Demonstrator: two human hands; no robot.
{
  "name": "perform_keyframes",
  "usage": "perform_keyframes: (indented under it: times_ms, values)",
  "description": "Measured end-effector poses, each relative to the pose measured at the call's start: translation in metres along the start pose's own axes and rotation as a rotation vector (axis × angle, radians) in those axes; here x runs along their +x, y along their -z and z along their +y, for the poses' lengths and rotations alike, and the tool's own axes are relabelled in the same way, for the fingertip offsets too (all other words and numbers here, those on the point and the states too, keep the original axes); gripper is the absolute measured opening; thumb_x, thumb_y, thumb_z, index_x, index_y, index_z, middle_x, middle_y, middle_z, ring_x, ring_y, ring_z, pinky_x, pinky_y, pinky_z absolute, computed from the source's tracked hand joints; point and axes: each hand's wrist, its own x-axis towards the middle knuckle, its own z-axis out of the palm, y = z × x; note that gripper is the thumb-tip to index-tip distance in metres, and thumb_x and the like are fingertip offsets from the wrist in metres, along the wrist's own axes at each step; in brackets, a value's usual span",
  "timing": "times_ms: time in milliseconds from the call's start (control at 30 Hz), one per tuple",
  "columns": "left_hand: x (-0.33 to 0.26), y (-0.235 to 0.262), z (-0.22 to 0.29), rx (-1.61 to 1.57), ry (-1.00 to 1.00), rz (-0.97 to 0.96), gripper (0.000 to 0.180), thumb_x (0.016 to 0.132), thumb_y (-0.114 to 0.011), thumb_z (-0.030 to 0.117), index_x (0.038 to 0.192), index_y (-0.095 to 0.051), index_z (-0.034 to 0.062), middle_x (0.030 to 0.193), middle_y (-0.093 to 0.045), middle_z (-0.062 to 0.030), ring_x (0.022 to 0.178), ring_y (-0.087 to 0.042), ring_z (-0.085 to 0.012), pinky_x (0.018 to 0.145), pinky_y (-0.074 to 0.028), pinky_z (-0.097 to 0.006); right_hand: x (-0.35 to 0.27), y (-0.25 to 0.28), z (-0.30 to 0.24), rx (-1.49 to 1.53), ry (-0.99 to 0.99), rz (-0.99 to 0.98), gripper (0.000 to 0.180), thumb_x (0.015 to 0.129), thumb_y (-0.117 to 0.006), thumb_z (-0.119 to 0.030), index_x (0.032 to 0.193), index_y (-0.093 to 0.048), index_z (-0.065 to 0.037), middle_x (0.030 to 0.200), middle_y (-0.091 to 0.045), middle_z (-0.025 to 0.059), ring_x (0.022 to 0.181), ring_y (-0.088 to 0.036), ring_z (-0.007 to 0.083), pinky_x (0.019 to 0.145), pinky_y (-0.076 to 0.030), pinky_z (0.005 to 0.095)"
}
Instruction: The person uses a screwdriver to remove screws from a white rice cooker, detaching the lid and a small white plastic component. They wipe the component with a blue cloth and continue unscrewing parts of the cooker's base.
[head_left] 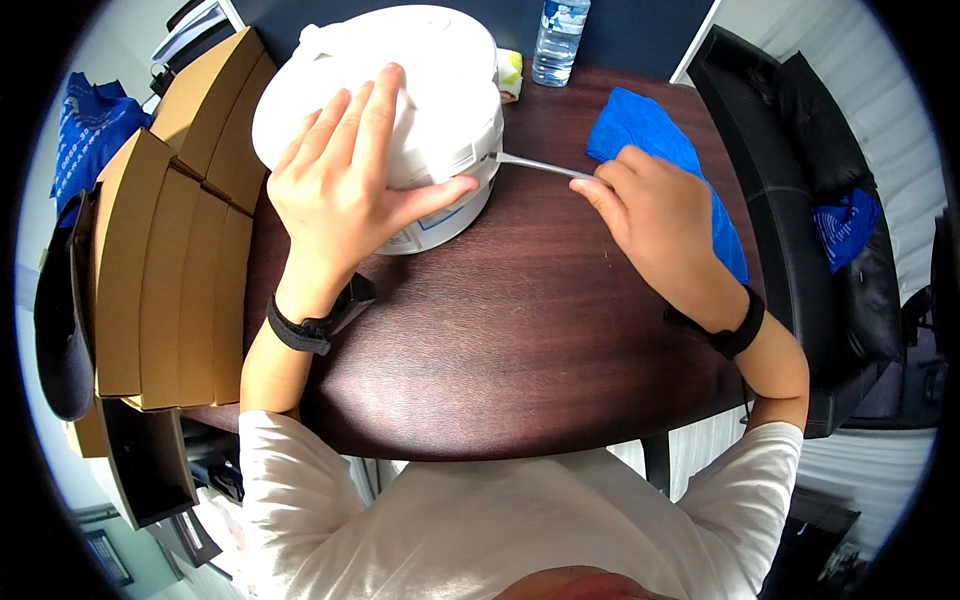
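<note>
A large white lidded bucket point(440, 60) stands at the far left of the dark wooden table point(480, 350). My left hand point(345, 170) lies spread on its lid, fingers stretched out and thumb pointing right. In my right hand point(650, 205) is a slim metal tool point(540, 163), perhaps a screwdriver or pry bar; its handle is hidden in my closed fingers. The tool's tip meets the bucket's right side at the lid's rim. A blue cloth point(640, 120) lies just beyond and beside my right hand.
A clear water bottle point(560, 45) stands at the back of the table, with a small green-and-white packet point(510, 75) beside the bucket. Cardboard boxes point(180, 270) are stacked along the left edge. A black sofa point(770, 180) is at the right.
</note>
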Motion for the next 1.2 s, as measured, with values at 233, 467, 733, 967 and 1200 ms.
perform_keyframes:
  times_ms: [233,467,733,967,1200]
  values:
    - [-0.003,-0.001,0.000,0.015,0.008,-0.007,0.090,0.056,-0.084,0.059,0.122,-0.063,0.0017,0.091,-0.072,-0.0150,0.092,-0.071,-0.0299,0.081,-0.056,-0.038,-0.008,-0.007,-0.008,0.603,-0.332,-0.417,0.043,0.095,-0.059,-0.030,0.065,-0.061,0.000,0.056,-0.055,0.0142,0.050,-0.054,0.0272,0.050,-0.039,0.0378]
    - [-0.002,-0.002,0.000,0.015,0.008,-0.004,0.090,0.057,-0.084,0.059,0.123,-0.062,0.0022,0.091,-0.072,-0.0150,0.092,-0.071,-0.0296,0.081,-0.057,-0.037,-0.008,-0.009,-0.010,0.726,-0.399,-0.460,0.045,0.097,-0.056,-0.032,0.065,-0.063,0.000,0.052,-0.055,0.0115,0.045,-0.053,0.0211,0.047,-0.039,0.0354]
    - [-0.002,-0.002,-0.001,0.001,0.010,-0.005,0.090,0.057,-0.084,0.059,0.123,-0.062,0.0027,0.091,-0.072,-0.0151,0.092,-0.071,-0.0298,0.082,-0.056,-0.037,-0.011,-0.011,-0.010,0.770,-0.424,-0.473,0.045,0.097,-0.056,-0.032,0.065,-0.063,0.000,0.050,-0.053,0.0104,0.044,-0.051,0.0181,0.046,-0.038,0.0349]
    - [-0.002,-0.001,0.000,0.015,0.011,-0.012,0.090,0.057,-0.084,0.059,0.123,-0.062,0.0022,0.091,-0.072,-0.0156,0.092,-0.071,-0.0295,0.081,-0.056,-0.037,-0.012,-0.015,-0.010,0.781,-0.419,-0.426,0.046,0.097,-0.056,-0.032,0.065,-0.062,0.000,0.050,-0.053,0.0106,0.045,-0.053,0.0188,0.047,-0.038,0.0355]
    - [-0.002,-0.003,-0.001,0.013,0.000,0.003,0.089,0.058,-0.083,0.060,0.121,-0.063,0.0014,0.093,-0.073,-0.0153,0.092,-0.071,-0.0287,0.081,-0.057,-0.037,-0.005,-0.005,-0.016,0.171,-0.167,-0.234,0.039,0.092,-0.061,-0.034,0.066,-0.061,-0.005,0.060,-0.053,0.0069,0.052,-0.055,0.0216,0.048,-0.041,0.0335]
